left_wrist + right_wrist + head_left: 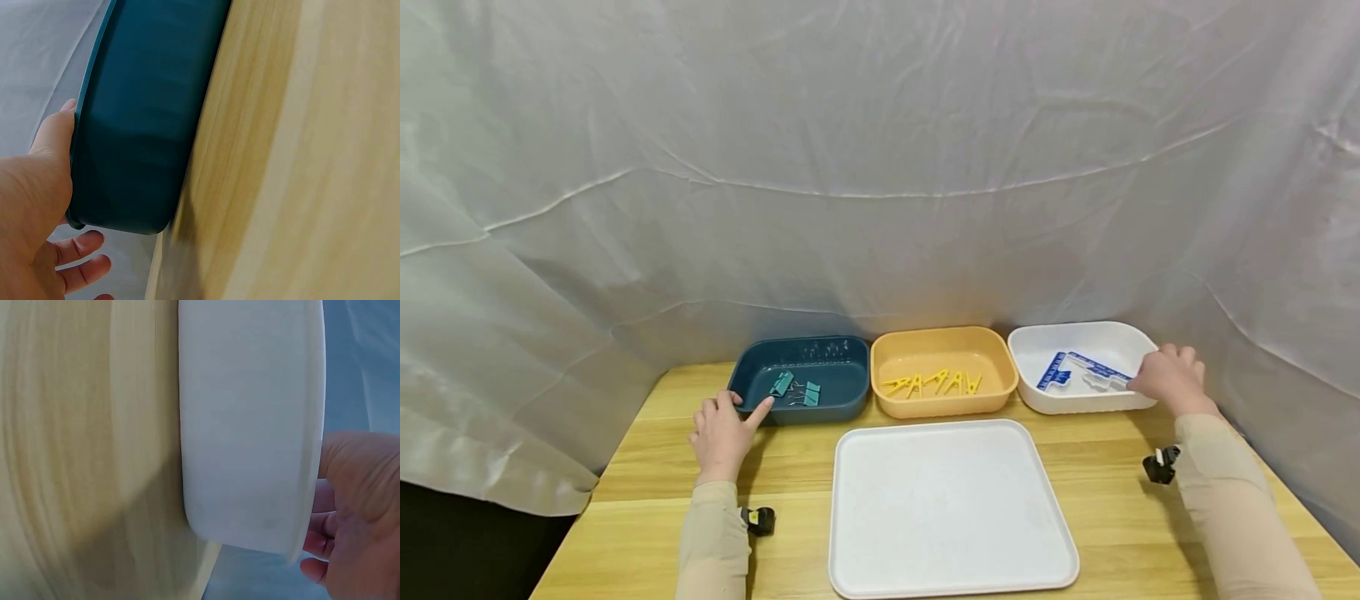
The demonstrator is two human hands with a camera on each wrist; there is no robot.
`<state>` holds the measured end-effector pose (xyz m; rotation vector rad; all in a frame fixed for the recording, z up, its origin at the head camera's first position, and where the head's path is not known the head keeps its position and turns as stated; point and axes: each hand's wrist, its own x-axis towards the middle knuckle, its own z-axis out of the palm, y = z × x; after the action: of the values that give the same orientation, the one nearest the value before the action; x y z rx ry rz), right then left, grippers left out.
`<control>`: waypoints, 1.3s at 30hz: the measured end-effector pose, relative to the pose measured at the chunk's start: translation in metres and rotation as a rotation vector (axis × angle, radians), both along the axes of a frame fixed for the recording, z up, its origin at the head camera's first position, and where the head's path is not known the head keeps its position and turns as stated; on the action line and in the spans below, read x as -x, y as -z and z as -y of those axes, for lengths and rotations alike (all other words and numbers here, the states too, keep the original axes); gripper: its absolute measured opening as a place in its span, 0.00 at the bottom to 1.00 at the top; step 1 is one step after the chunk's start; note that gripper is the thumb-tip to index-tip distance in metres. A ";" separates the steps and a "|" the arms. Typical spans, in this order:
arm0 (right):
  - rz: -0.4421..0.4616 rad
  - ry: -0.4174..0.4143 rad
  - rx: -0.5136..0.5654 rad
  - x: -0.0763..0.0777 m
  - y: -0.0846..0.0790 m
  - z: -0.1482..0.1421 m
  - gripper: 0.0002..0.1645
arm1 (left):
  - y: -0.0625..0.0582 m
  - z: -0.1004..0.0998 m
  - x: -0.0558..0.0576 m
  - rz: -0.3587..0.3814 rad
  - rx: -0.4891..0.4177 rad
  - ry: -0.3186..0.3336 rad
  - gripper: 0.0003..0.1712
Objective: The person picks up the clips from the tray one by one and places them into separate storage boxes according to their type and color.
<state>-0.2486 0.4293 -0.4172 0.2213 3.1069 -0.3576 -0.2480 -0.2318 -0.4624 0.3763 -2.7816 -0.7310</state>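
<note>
My left hand (724,437) holds the near left corner of the dark blue bin (842,411), its thumb (55,134) along the rim and other fingers loosely bent past the end. Teal binder clips (808,394) lie in that bin. At the right, my right hand (1172,382) grips the right end of the white bin (1075,404), with the thumb over the rim and curled fingers (320,544) beyond it. Inside lie flat blue-and-white pieces (1052,373) of unclear kind, close to the thumb. The thumb's tip is hidden in the right wrist view.
Between these bins stands a yellow-orange bin (943,407) with several yellow clothespins (936,381). A white tray (951,508) lies in front on the wooden table (632,517). Grey curtain cloth (880,167) hangs behind the bins and at both sides.
</note>
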 end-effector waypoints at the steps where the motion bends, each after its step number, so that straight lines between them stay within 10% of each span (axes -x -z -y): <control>1: 0.018 0.003 -0.009 0.001 -0.001 0.001 0.16 | 0.000 0.000 0.000 0.000 0.000 0.000 0.39; 19: 0.054 0.050 -0.034 0.003 -0.001 0.004 0.15 | 0.000 -0.002 0.003 -0.021 -0.017 -0.003 0.37; 39: -0.299 0.097 0.047 -0.011 0.026 0.011 0.26 | 0.001 0.000 0.001 -0.015 -0.016 -0.004 0.37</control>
<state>-0.2377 0.4186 -0.4431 0.3504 3.3830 -0.5085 -0.2491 -0.2322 -0.4630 0.3776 -2.7621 -0.7520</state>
